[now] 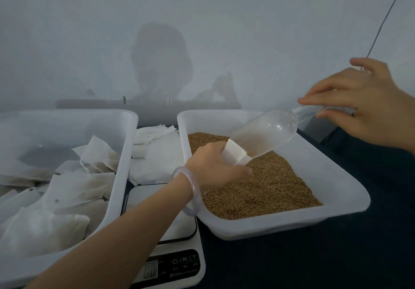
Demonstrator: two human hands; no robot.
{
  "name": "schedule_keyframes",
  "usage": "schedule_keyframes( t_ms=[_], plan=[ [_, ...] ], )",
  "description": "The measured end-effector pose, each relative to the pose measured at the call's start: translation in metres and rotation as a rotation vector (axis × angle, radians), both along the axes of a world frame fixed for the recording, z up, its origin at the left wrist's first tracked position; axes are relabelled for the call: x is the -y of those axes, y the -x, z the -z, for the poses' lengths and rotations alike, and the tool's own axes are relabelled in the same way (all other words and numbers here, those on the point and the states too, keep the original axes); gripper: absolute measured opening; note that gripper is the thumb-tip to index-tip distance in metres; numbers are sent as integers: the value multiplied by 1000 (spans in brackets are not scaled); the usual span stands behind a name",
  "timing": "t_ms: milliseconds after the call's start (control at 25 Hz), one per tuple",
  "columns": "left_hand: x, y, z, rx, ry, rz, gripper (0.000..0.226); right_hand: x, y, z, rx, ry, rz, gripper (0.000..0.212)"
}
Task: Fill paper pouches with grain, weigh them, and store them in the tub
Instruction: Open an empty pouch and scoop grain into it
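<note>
As I watch through the head camera, the person's left hand (pixel 213 165) is curled round the mouth of a white paper pouch (pixel 235 154), holding it just above the brown grain (pixel 269 189) that fills a white tray (pixel 292 224) on the right. The right hand (pixel 363 104), raised at the far right, pinches the handle of a clear plastic scoop (pixel 265 133) between thumb and fingers. The scoop slopes down to the left, and its open end sits inside the pouch mouth. I cannot tell whether any grain is in the scoop. A pale bracelet (pixel 190 191) circles the left wrist. On the left stands a white tub (pixel 126 136) holding a heap of filled pouches (pixel 74 189). Between tub and tray sits a white kitchen scale (pixel 177 264), partly under the left forearm, and behind it lies a stack of empty pouches (pixel 152 133).
</note>
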State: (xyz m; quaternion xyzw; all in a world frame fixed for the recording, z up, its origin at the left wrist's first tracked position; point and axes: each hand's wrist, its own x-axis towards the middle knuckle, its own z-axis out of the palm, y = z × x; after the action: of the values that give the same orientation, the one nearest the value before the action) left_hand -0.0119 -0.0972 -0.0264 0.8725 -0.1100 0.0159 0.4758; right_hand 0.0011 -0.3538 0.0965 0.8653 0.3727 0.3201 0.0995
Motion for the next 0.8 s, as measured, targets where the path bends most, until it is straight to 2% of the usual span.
schedule_keyframes(
  t_ms=[120, 240, 280, 360, 480, 600, 680, 720, 800],
  plan=[
    [0, 0, -1, -16, 52, -21, 40, 1, -2, 0, 62, -3, -6, 38],
    [0, 2, -1, -34, 81, -35, 39, 9, -8, 2, 7, -91, 33, 30],
    [0, 3, -2, -45, 111, -34, 36, 13, -11, 5, -58, -154, 64, 26],
    [-5, 7, -9, -71, 206, -2, 26, 15, -13, 18, -305, -268, 189, 39],
    [-28, 18, -27, -69, 304, 40, 11, 3, -14, 67, -675, -129, 386, 34],
    [-68, 29, -36, -36, 258, 73, 19, -19, -14, 103, -901, 10, 393, 21],
    [-93, 33, -36, -68, 178, 127, 21, -31, -19, 104, -917, 69, 401, 31],
    [-102, 33, -35, -98, 118, 172, 20, -41, -20, 100, -907, 41, 375, 43],
    [-116, 33, -32, -162, -17, 272, 21, -73, -14, 87, -909, -171, 191, 57]
  ],
)
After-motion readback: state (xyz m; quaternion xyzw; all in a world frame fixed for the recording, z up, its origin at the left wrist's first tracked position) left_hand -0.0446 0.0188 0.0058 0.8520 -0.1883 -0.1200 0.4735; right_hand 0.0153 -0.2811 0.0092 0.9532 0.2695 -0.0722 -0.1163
